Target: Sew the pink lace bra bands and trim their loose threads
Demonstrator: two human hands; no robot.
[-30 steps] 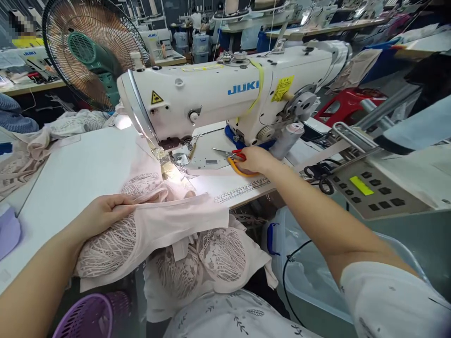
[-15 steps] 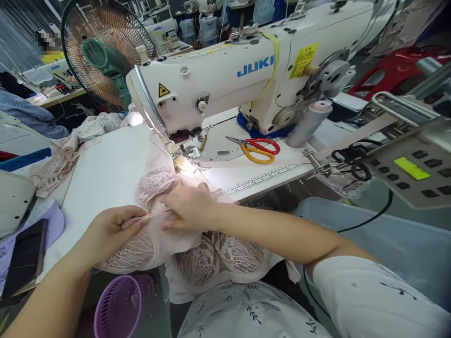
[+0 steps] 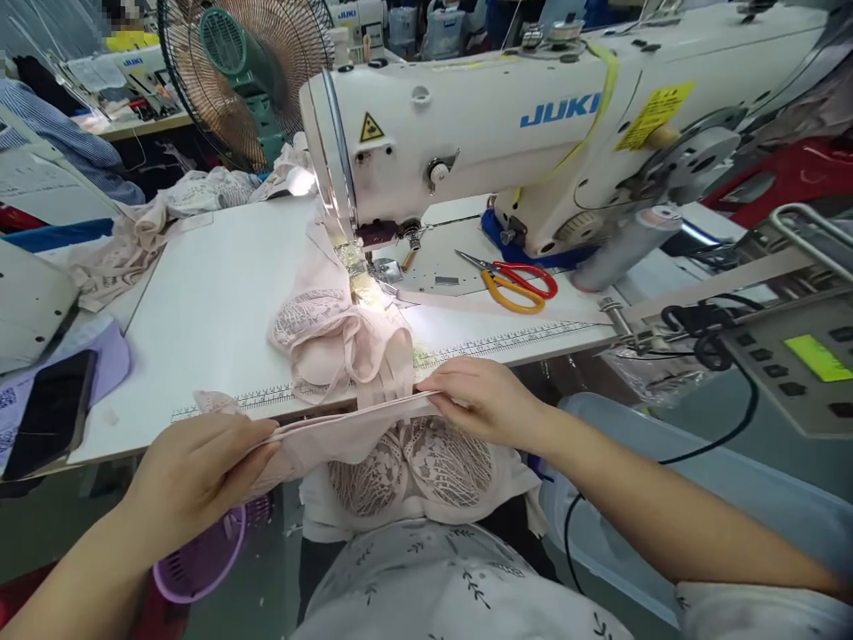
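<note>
Running along the front edge of the table (image 3: 206,293): one pale pink fabric piece (image 3: 346,437), its upper edge drawn nearly straight. Bearings taken from that piece. Nine o'clock: left hand (image 3: 200,462), thumb and fingers pinched on the edge. Three o'clock: right hand (image 3: 483,400), thumb and fingers likewise pinching the other end. Twelve o'clock: one pink lace-cupped bra (image 3: 337,333), bunched on the table. One o'clock: white sewing machine (image 3: 480,124). Two o'clock: scissors (image 3: 497,268), one red handle, one orange. Four o'clock: second lace-cupped bra (image 3: 457,467), below table level. Nine, farther out: black phone (image 3: 53,409).
</note>
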